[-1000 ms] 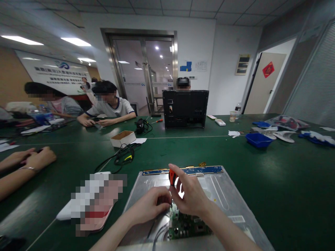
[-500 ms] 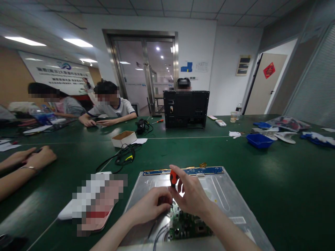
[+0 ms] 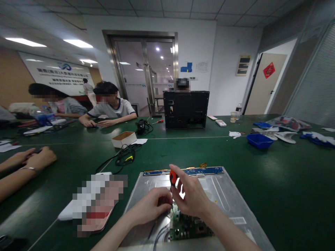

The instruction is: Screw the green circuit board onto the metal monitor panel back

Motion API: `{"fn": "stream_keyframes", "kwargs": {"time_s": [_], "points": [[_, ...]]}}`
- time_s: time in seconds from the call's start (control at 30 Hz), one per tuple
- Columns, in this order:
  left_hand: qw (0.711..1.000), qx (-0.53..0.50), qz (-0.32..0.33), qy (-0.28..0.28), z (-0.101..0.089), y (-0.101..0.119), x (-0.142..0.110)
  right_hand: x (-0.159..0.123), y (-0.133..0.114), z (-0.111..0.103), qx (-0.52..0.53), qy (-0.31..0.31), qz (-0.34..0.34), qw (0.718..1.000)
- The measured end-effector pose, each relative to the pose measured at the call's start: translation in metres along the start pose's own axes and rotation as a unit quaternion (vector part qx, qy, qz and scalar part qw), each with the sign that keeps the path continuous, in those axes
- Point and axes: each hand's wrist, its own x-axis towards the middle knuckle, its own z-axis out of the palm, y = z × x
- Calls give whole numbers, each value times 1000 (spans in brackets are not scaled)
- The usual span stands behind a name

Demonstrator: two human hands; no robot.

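In my right hand (image 3: 192, 195) is a screwdriver (image 3: 173, 177) with an orange and black handle, held nearly upright with the forefinger over its top. Its thin shaft points down to the upper left edge of a green circuit board (image 3: 190, 226). My left hand (image 3: 154, 205) is closed beside the shaft, thumb and fingertips pinched close to the tip; whatever they grip is too small to tell. Under both hands lies a flat silver metal panel (image 3: 230, 202) with a blue strip board (image 3: 157, 172) along its far edge. Grey cables (image 3: 159, 233) run by the green board.
Left of the panel lie a white object (image 3: 68, 209) and a pink one (image 3: 101, 223), partly blurred out. Beyond are black cables (image 3: 125, 157), an open box (image 3: 124, 139) and a black monitor housing (image 3: 186, 109). A blue tray (image 3: 260, 140) stands right; another person's hands (image 3: 39, 158) rest left.
My hands and the screwdriver have hardly moved. At the back left, a distant standing figure has shifted a little.
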Motion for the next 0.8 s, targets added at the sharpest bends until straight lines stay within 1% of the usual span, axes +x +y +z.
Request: {"fn": "stream_keyframes", "kwargs": {"time_s": [0.27, 0.57, 0.8], "points": [[1000, 1, 4, -2, 0, -2, 0, -1, 0, 1, -11, 3, 0, 1000], [1000, 17, -3, -1, -1, 3, -1, 0, 1, 2, -12, 11, -6, 1000], [1000, 7, -9, 10, -1, 4, -2, 0, 3, 2, -8, 10, -3, 1000]]}}
